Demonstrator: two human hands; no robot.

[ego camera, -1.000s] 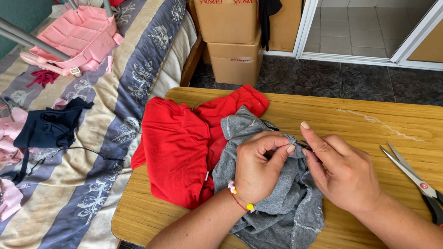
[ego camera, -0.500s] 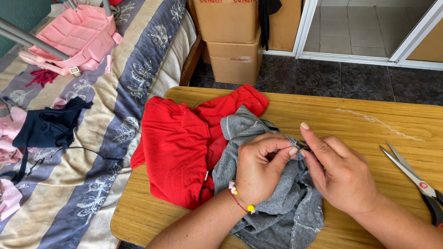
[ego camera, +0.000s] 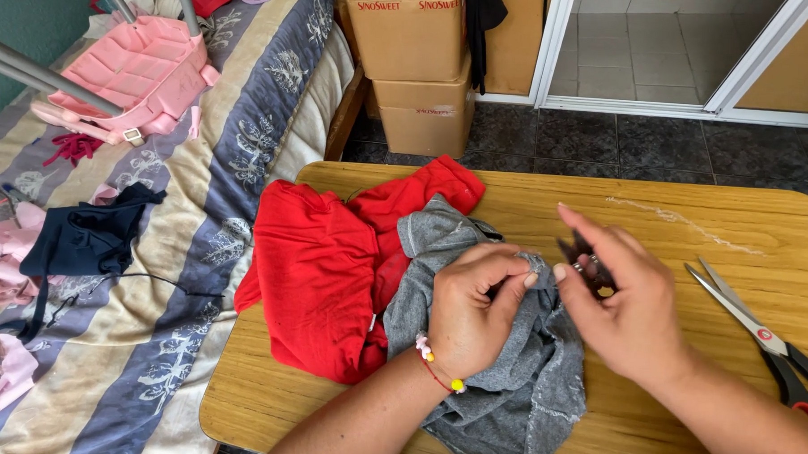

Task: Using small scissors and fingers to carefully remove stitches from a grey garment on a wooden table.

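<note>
On the wooden table (ego camera: 691, 206) lies a crumpled grey garment (ego camera: 514, 401), partly over a red garment (ego camera: 317, 269). My left hand (ego camera: 473, 314) pinches a fold of the grey cloth between thumb and fingers; a beaded bracelet is on its wrist. My right hand (ego camera: 629, 306) is just to the right of that fold, fingers closed around a small dark tool (ego camera: 589, 258) whose tip points at the pinched cloth. What kind of tool it is stays unclear.
Scissors (ego camera: 758, 333) with dark and red handles lie at the table's right edge. Left of the table is a striped bed (ego camera: 199, 202) with a navy garment (ego camera: 86, 238), pink clothes and a pink plastic case (ego camera: 127, 74). Cardboard boxes (ego camera: 419, 57) stand behind.
My right hand has drawn slightly to the right, away from my left fingers, so the dark tool now shows. My left hand keeps its pinch on the grey cloth.
</note>
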